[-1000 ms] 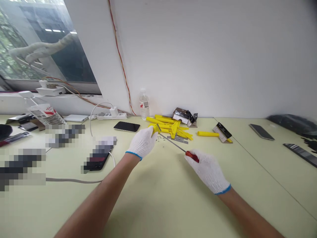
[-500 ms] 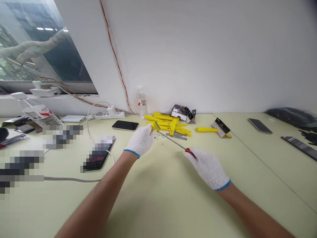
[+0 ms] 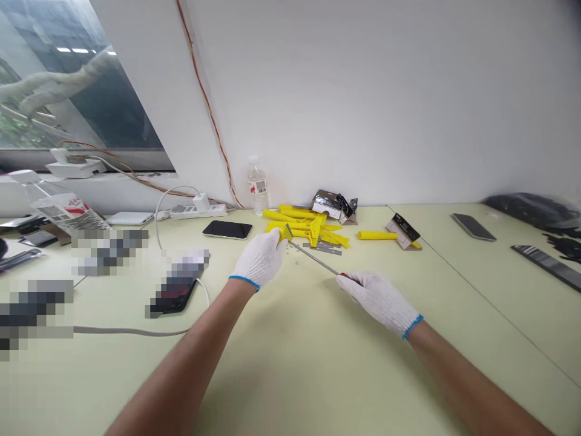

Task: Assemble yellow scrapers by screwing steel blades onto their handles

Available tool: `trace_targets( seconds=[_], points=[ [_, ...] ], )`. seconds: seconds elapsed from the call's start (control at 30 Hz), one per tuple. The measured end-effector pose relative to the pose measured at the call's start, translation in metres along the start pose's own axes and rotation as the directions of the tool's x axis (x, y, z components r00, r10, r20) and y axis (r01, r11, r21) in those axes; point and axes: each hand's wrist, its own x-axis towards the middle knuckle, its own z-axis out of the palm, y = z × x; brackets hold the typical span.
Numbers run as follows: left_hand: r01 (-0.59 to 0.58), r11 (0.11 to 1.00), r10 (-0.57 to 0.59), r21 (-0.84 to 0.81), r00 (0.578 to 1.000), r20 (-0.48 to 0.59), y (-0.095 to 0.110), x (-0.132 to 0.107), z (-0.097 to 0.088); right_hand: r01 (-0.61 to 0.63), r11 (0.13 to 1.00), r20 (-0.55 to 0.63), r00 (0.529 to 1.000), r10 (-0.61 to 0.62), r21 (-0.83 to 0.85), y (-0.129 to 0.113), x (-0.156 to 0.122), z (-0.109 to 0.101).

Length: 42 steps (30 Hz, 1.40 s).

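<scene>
My left hand (image 3: pixel 258 260), in a white knit glove with a blue cuff, is closed on a yellow scraper (image 3: pixel 285 232) with a metal blade edge at its head. My gloved right hand (image 3: pixel 384 300) grips a screwdriver (image 3: pixel 314 258) by its red handle, mostly hidden in the fingers. The long shaft points up and left, its tip at the scraper's head; exact contact is too small to tell. Just beyond lie several yellow scrapers (image 3: pixel 315 230) in a heap, with loose flat metal blades (image 3: pixel 327 248) and tiny screw-like bits (image 3: pixel 296 263) beside them.
A small open box (image 3: pixel 327 204) and a water bottle (image 3: pixel 258 189) stand by the wall. One scraper (image 3: pixel 376 235) lies right, its head in a black card sleeve (image 3: pixel 405 230). Phones (image 3: pixel 227 229) (image 3: pixel 473 227), a power strip (image 3: pixel 193 211) and a cable (image 3: pixel 131 330) are around.
My right hand has rolled over the screwdriver, so less of its red handle shows. My left hand keeps the scraper in nearly the same spot. The view has shifted slightly.
</scene>
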Motion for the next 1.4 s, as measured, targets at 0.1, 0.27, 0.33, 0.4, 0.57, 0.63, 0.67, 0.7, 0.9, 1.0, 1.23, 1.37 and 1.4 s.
trace_targets(
  seconds=[0.1,0.27,0.33,0.4,0.57,0.63,0.67,0.7,0.9,1.0,1.23,1.37,1.4],
  points=[
    [0.043,0.998,-0.042,-0.044,0.999,0.018,0.003,-0.001,-0.005,0.010,1.000,-0.056,0.998,-0.011,-0.002,0.001,0.003,0.001],
    [0.091,0.991,-0.095,-0.102,0.995,-0.027,0.002,0.000,-0.011,0.032,0.999,-0.198,0.980,-0.025,0.036,0.003,0.005,0.004],
    [0.092,0.988,-0.096,-0.124,0.995,-0.029,0.000,0.001,-0.009,0.082,0.997,-0.272,0.959,-0.080,-0.003,0.007,0.005,0.008],
    [0.094,0.984,-0.097,-0.151,0.995,-0.014,0.000,0.002,-0.007,0.122,0.982,-0.362,0.917,-0.166,-0.141,0.013,0.006,0.013],
    [0.163,0.974,-0.159,-0.154,0.987,0.038,0.004,0.003,-0.007,0.059,0.832,-0.501,0.775,-0.386,-0.551,0.022,0.010,0.021],
    [0.164,0.974,-0.161,-0.157,0.986,0.035,0.005,0.002,-0.009,0.081,0.787,-0.472,0.761,-0.445,-0.611,0.022,0.010,0.023],
    [0.162,0.975,-0.159,-0.153,0.987,0.034,0.005,0.002,-0.009,0.088,0.774,-0.459,0.761,-0.458,-0.627,0.021,0.010,0.023],
    [0.158,0.977,-0.155,-0.145,0.987,0.033,0.006,0.001,-0.010,0.088,0.766,-0.450,0.764,-0.462,-0.637,0.020,0.010,0.024],
    [0.127,0.990,-0.125,-0.056,0.991,0.040,0.008,-0.001,-0.013,0.056,0.748,-0.445,0.774,-0.451,-0.662,0.019,0.008,0.027],
    [0.118,0.993,-0.117,-0.022,0.992,0.036,0.008,-0.001,-0.013,0.062,0.752,-0.473,0.742,-0.474,-0.656,0.021,0.009,0.028],
    [0.102,0.993,-0.100,-0.066,0.994,0.032,-0.002,0.002,-0.010,0.154,0.770,-0.454,0.730,-0.511,-0.619,0.020,0.011,0.034],
    [0.100,0.994,-0.098,-0.038,0.995,0.033,-0.007,0.005,-0.008,0.116,0.740,-0.431,0.749,-0.503,-0.662,0.016,0.011,0.034],
    [0.091,0.995,-0.090,-0.035,0.995,0.039,-0.007,0.006,-0.009,0.122,0.751,-0.425,0.761,-0.490,-0.649,0.015,0.010,0.033]
  ],
)
